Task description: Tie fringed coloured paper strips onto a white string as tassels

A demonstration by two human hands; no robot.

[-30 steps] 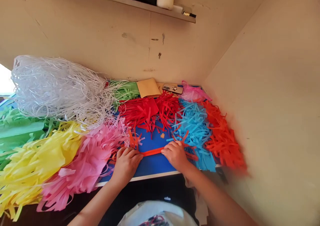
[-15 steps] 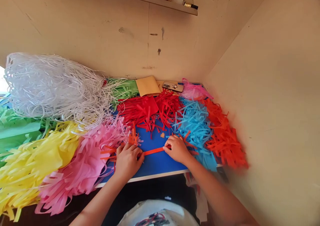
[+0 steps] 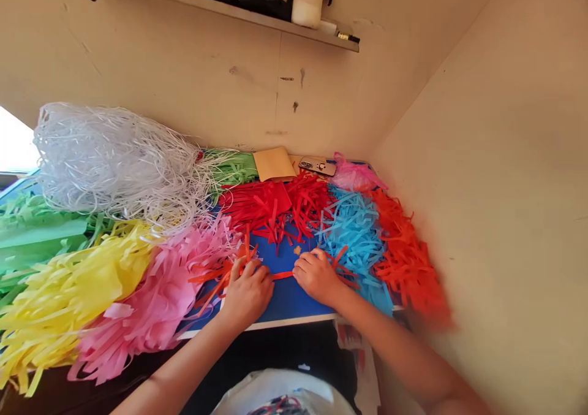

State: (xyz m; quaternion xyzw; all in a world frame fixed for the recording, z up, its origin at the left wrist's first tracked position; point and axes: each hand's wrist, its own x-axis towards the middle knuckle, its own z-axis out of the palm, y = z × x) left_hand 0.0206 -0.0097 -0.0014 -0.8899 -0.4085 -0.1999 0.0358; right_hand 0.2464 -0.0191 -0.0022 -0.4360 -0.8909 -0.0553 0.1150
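Observation:
Between my two hands, low over the blue tabletop [image 3: 287, 304], stretches a short length of orange paper strip [image 3: 282, 275]. My left hand [image 3: 250, 289] is closed on the strip's left part, and fringed orange paper [image 3: 214, 274] spreads out beyond it. The strip's other part is pinched in my right hand [image 3: 316, 275], with orange fringe ends [image 3: 342, 269] sticking out past the knuckles. My fingertips are partly hidden under both hands. Red fringed paper [image 3: 275, 203] lies just behind, and blue fringed paper [image 3: 353, 225] lies close to my right hand.
Pink [image 3: 169, 286] and yellow fringed paper [image 3: 96, 280] cover the left side, below a heap of white string [image 3: 119, 163]. Orange-red fringe [image 3: 408, 255] lies along the right wall. An envelope [image 3: 274, 163], a phone [image 3: 318, 166] and a pink plastic bag [image 3: 356, 175] are at the back. A shelf [image 3: 220, 13] hangs above.
My hands have come closer together, so less orange strip shows between them. My left hand has shifted right and turned more over the strip. The camera view has tilted up slightly.

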